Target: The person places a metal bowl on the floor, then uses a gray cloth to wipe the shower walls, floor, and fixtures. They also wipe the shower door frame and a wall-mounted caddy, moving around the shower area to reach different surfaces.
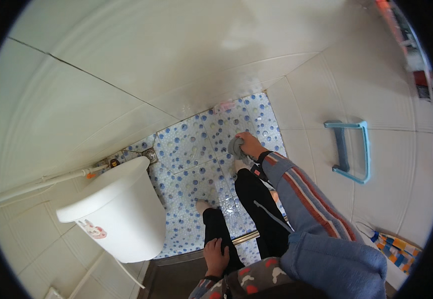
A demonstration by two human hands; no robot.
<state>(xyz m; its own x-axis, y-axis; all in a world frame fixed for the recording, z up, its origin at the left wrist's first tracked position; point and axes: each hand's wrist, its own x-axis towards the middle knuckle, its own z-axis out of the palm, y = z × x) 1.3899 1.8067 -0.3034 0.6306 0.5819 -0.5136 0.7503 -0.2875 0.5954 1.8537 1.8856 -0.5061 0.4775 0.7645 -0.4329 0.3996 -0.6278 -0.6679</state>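
My right hand [250, 144] reaches down to the blue dotted tile floor [191, 149] and grips a grey cloth [235, 147], pressing it onto the tiles near the right wall. A striped blue sleeve covers that arm. My left hand [215, 255] rests on my left thigh, fingers curled over the black trouser leg. Both of my legs stand on the dotted floor, feet in pale socks.
A white toilet cistern [114, 209] stands at the lower left, with a white pipe [42, 182] along the wall. A floor drain [150, 155] sits behind it. A light blue rail [350, 149] hangs on the right wall. White wall tiles surround the floor.
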